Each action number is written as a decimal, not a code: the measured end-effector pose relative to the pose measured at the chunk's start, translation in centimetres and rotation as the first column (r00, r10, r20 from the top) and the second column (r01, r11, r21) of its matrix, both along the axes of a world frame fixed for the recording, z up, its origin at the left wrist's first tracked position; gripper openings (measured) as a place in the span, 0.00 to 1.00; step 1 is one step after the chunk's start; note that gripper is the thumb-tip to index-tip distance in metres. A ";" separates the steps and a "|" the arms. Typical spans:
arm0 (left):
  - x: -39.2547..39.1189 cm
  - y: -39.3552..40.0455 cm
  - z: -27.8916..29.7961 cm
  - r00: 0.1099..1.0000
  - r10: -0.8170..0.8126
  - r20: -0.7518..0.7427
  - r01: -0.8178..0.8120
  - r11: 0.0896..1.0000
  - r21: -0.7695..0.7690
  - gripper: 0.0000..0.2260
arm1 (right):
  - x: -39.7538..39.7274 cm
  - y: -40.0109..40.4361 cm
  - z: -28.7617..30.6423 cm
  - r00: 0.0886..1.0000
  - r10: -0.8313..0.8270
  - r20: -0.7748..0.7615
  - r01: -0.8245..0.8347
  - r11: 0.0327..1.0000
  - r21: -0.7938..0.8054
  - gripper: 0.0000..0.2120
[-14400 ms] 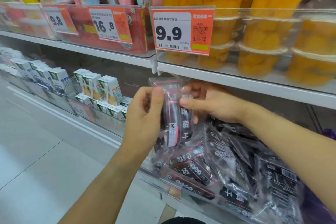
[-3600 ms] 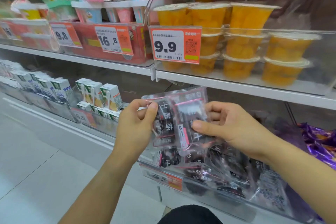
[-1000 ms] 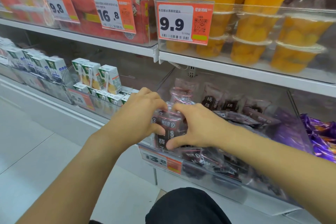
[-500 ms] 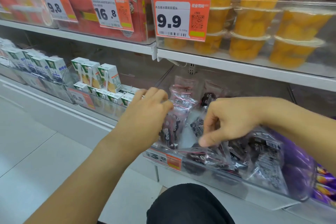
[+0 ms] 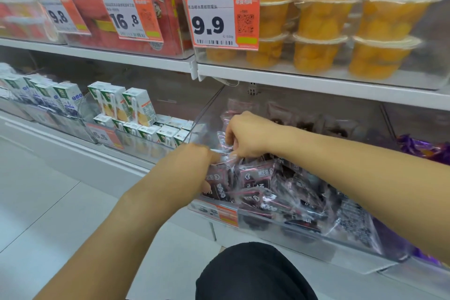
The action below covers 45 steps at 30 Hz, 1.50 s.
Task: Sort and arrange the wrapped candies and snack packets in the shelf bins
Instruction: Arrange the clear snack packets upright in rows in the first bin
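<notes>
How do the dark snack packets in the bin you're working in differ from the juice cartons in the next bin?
The packets are dark, soft and heaped at all angles; the cartons are white, boxy and in rows. Both hands, left and right, are in the packets; nothing touches the cartons. Both sit in clear bins.

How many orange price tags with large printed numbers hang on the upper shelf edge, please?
3: the orange 9.8 tag at left, 16.8 tag in the middle, 9.9 tag at right; more may be out of frame.
</notes>
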<state>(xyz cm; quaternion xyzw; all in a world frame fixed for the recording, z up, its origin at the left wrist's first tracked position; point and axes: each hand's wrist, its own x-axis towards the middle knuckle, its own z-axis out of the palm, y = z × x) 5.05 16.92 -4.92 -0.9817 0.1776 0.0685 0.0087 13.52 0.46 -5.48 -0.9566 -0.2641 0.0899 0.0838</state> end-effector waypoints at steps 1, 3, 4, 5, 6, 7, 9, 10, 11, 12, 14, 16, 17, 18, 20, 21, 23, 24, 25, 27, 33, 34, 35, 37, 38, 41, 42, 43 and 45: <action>-0.2 0.1 0.0 1.000 -0.001 0.016 0.001 1.000 -0.020 0.18 | -0.1 0.0 -0.2 1.000 0.001 -0.003 -0.001 1.000 0.003 0.14; -0.5 0.3 -0.2 0.998 -0.011 0.056 0.013 0.999 -0.038 0.18 | -0.4 -0.2 -0.3 0.999 0.017 -0.033 -0.016 1.000 0.021 0.12; -0.6 0.3 -0.3 0.997 -0.017 0.073 0.020 0.999 -0.048 0.18 | -0.5 -0.4 -0.2 0.998 0.023 -0.062 -0.021 0.999 0.032 0.10; -0.7 0.4 -0.3 0.996 -0.020 0.083 0.026 0.998 -0.063 0.19 | -0.7 -0.7 0.0 0.996 0.027 -0.082 -0.023 0.998 0.054 0.08; -0.7 0.4 -0.4 0.995 -0.018 0.094 0.026 0.996 -0.082 0.19 | -0.7 -1.1 0.3 0.997 0.020 -0.079 -0.013 0.996 0.090 0.08; -0.7 0.3 -0.5 0.993 -0.014 0.117 0.025 0.995 -0.093 0.19 | -0.7 -1.5 0.6 0.998 0.000 -0.057 0.008 0.990 0.141 0.07; -0.6 -0.1 -0.7 0.980 -0.007 0.200 0.021 0.998 -0.067 0.17 | -0.5 -2.4 1.1 0.998 -0.065 -0.024 0.069 0.965 0.251 0.04; -0.5 -0.4 -0.8 0.971 -0.014 0.239 0.023 0.999 -0.037 0.18 | -0.3 -2.7 1.4 0.997 -0.074 -0.030 0.080 0.957 0.281 0.04; -0.2 -0.8 -0.9 0.964 -0.039 0.263 0.040 0.999 -0.001 0.19 | -0.3 -2.8 1.4 0.997 -0.062 -0.042 0.071 0.956 0.285 0.04; 0.0 -1.1 -1.0 0.960 -0.081 0.268 0.073 0.997 0.037 0.21 | -0.3 -2.7 1.3 0.998 -0.036 -0.061 0.052 0.959 0.277 0.05; 0.7 -1.2 -1.0 0.959 -0.142 0.247 0.126 0.989 0.079 0.23 | -0.3 -2.5 0.7 0.996 0.001 -0.086 0.023 0.961 0.277 0.07; 0.9 -0.9 -1.0 0.972 -0.134 0.191 0.129 0.991 0.041 0.25 | -0.3 -2.5 0.2 0.996 0.002 -0.085 0.025 0.949 0.314 0.07; 0.8 -0.7 -1.1 0.980 -0.118 0.158 0.119 0.993 0.002 0.28 | -0.2 -2.6 0.2 0.997 0.004 -0.076 0.021 0.944 0.330 0.08; 0.5 -0.6 -1.2 0.987 -0.101 0.126 0.106 0.994 -0.038 0.32 | -0.2 -2.8 0.3 0.998 0.011 -0.061 0.010 0.944 0.330 0.09; 0.3 -0.7 -1.2 0.987 -0.110 0.118 0.116 0.992 -0.050 0.39 | -0.1 -3.3 0.7 0.999 0.027 -0.039 -0.014 0.956 0.293 0.14; 0.5 -1.0 -1.2 0.982 -0.130 0.138 0.135 0.991 -0.022 0.42 | -0.1 -3.5 0.9 0.999 0.035 -0.036 -0.025 0.966 0.259 0.15; 1.1 -1.5 -1.1 0.973 -0.172 0.156 0.172 0.985 0.012 0.50 | -0.1 -3.8 1.1 0.998 0.053 -0.028 -0.048 0.985 0.166 0.12; 1.4 -1.7 -1.0 0.975 -0.177 0.135 0.178 0.984 0.008 0.53 | -0.1 -4.0 1.1 0.998 0.053 -0.033 -0.048 0.988 0.145 0.09; 1.7 -1.9 -0.9 0.980 -0.167 0.105 0.169 0.986 -0.009 0.54 | -0.1 -4.3 1.0 0.998 0.039 -0.052 -0.031 0.989 0.148 0.06; 2.1 -2.0 -0.9 0.991 -0.120 0.061 0.122 0.992 -0.030 0.50 | 0.2 -5.0 1.3 0.994 -0.002 -0.112 0.022 0.984 0.176 0.05; 2.6 -1.6 -1.1 0.978 -0.183 0.095 0.179 0.982 0.054 0.37 | 1.5 -5.2 1.2 0.982 -0.141 -0.127 0.151 0.986 0.074 0.14; 2.6 -1.5 -1.2 0.977 -0.189 0.099 0.185 0.982 0.045 0.37 | 1.5 -4.8 1.0 0.980 -0.157 -0.125 0.168 0.983 0.080 0.16; 2.6 -1.4 -1.3 0.976 -0.192 0.105 0.189 0.981 0.032 0.37 | 1.5 -4.4 0.7 0.977 -0.170 -0.128 0.183 0.979 0.094 0.18; 2.5 -1.4 -1.4 0.975 -0.191 0.114 0.190 0.982 0.017 0.35 | 1.1 -3.8 0.1 0.980 -0.175 -0.092 0.186 0.974 0.133 0.20; 2.5 -1.4 -1.4 0.975 -0.187 0.117 0.187 0.982 0.016 0.34 | 1.0 -3.5 -0.1 0.985 -0.166 -0.049 0.172 0.973 0.155 0.19; 2.6 -1.5 -1.6 0.978 -0.163 0.129 0.165 0.986 -0.010 0.31 | 0.8 -3.0 -0.9 0.988 -0.153 0.026 0.141 0.958 0.251 0.15; 2.6 -1.5 -1.6 0.980 -0.154 0.130 0.157 0.987 -0.019 0.31 | 0.7 -2.9 -1.0 0.987 -0.161 0.013 0.150 0.947 0.283 0.13; 2.6 -1.6 -1.6 0.980 -0.147 0.132 0.152 0.988 -0.026 0.31 | 0.7 -2.7 -1.2 0.985 -0.172 -0.011 0.167 0.938 0.304 0.11; 2.5 -1.6 -1.6 0.980 -0.139 0.142 0.144 0.989 -0.023 0.31 | 0.5 -2.3 -1.3 0.983 -0.182 -0.037 0.185 0.932 0.311 0.07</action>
